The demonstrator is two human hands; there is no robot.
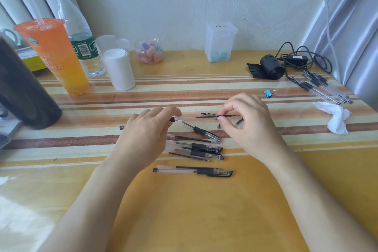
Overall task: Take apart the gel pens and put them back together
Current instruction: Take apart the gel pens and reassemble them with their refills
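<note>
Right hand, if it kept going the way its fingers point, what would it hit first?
Probably the barrel that the left hand holds: the right hand points left along the refill it pinches, toward the barrel's open end. Depth is unclear.

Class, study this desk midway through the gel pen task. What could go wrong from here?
1. The pen tip and black end plug lie loose on the table; they might roll away or get mixed up.
2. The right hand pinches a thin refill while the left hand holds the clear barrel; forcing it could bend it.
3. The orange drink cup stands close by; a spill is possible.
</note>
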